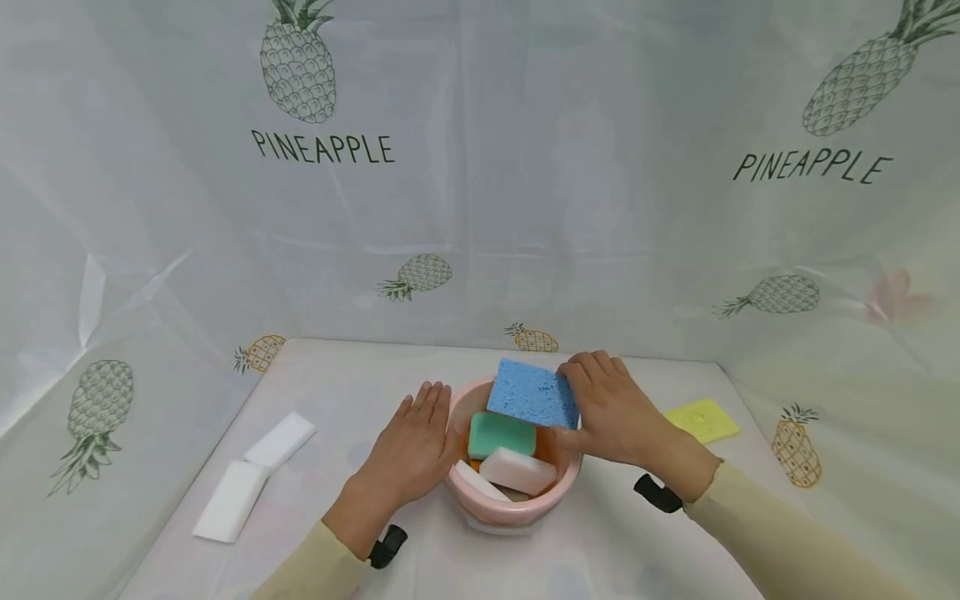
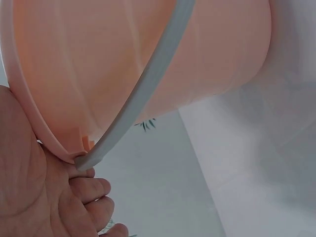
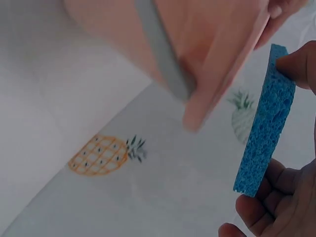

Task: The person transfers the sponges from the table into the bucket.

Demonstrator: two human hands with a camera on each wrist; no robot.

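A pink bucket [image 1: 512, 510] with a grey handle [image 2: 136, 94] stands in the middle of the table. Over its far right rim my right hand [image 1: 611, 408] holds a blue sponge [image 1: 532, 392], pinched between thumb and fingers at its edges, as the right wrist view shows. My left hand [image 1: 415, 446] rests its palm side against the bucket's left rim, fingers straight. Inside the bucket lie a green sponge [image 1: 501, 436], a pale pink-white block [image 1: 517, 471] and a white piece [image 1: 478, 482]; a bit of orange shows beneath them.
Two white sponge blocks [image 1: 281, 440] lie end to end on the table's left side. A yellow sponge [image 1: 702, 420] lies at the right, beyond my right wrist. Pineapple-printed sheeting [image 1: 585, 208] rises behind and at both sides of the table.
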